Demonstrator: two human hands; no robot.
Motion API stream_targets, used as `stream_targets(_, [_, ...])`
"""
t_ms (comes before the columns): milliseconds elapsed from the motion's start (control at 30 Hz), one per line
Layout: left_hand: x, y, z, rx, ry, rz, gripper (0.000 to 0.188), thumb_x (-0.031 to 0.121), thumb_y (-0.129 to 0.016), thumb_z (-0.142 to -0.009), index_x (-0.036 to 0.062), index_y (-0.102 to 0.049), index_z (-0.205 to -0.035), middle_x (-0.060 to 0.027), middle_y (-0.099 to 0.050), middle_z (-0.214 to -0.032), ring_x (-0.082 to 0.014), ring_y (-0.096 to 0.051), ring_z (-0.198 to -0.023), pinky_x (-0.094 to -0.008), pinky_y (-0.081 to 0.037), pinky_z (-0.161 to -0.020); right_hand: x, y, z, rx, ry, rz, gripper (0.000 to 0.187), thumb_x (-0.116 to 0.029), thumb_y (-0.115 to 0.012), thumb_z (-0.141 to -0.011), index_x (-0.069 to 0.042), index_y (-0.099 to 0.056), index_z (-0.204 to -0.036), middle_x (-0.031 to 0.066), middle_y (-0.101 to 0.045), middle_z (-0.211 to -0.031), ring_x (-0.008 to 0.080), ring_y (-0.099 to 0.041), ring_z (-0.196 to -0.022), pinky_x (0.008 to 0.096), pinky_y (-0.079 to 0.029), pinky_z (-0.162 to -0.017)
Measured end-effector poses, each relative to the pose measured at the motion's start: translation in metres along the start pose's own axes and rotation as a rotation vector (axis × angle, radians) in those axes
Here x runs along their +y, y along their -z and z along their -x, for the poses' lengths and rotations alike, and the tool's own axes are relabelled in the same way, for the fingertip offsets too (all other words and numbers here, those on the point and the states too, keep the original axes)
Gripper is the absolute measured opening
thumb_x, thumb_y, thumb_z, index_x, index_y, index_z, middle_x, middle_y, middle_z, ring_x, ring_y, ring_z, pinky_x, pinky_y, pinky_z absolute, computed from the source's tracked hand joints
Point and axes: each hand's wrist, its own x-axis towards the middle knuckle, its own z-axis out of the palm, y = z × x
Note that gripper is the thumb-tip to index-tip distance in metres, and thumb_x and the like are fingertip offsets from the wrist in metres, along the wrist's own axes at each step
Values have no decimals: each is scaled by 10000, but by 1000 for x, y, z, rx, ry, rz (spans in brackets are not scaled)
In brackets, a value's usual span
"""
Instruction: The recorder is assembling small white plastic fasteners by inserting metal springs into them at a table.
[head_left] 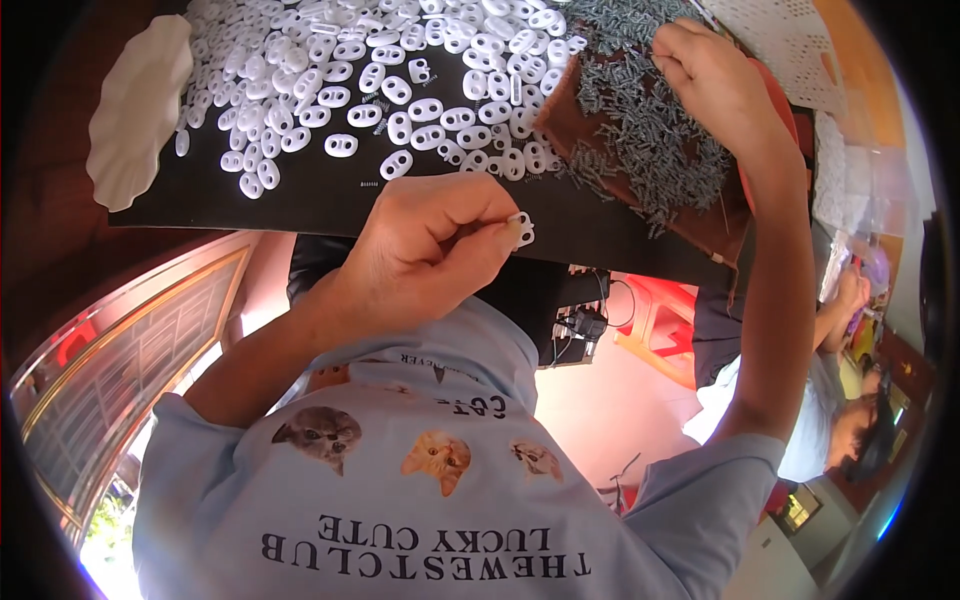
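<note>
My left hand [425,250] is closed in front of the table's near edge, pinching a small white plastic cord lock piece [525,228] between thumb and fingertip. Over the heap of small grey coil springs [655,135] on the right is my right hand [712,85], its fingers curled together at the heap's far side. Whether a spring is in that pinch is hidden. Many oval white two-hole cord lock pieces [341,146] lie heaped and scattered across the dark table [200,205], beyond my left hand. A few loose springs [369,184] lie among them.
A white wavy-edged tray [140,110] stands at the table's left end. Brown cloth [590,130] lies under the springs. Below the table are a red plastic stool [660,320] and a black adapter with cables [585,322]. Another person [825,400] works at the far right.
</note>
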Motion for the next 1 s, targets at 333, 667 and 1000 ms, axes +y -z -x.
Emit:
stream_targets(333, [1, 4, 1, -36, 2, 8, 127, -2, -534, -918, -11, -549, -792, -1, -506, -688, -52, -410, -570, -225, -327, -516, -8, 4, -10, -23, 7, 110, 75, -86, -546, -892, -30, -497, -897, 141, -554, -913, 371, -555, -875, 428, -450, -727])
stream_targets(667, [10, 5, 6, -16, 97, 140, 107, -2, -541, -926, -20, -569, -824, -12, -533, -689, -50, -440, -568, -218, -350, -511, 9, 8, 16, 82, -49, -158, 34, -28, -563, -886, -3, -540, -891, 54, -505, -741, 121, -496, -689, 270, -407, -637])
stream_targets(1000, [24, 9, -1, -54, 213, 324, 205, 81, -450, -993, -22, -623, -1031, -58, -648, -914, -55, -536, -690, -214, -437, -625, -77, 37, 40, -14, -318, -726, 64, -55, -640, -884, -9, -597, -892, -46, -545, -703, 18, -453, -669, 202, -379, -583])
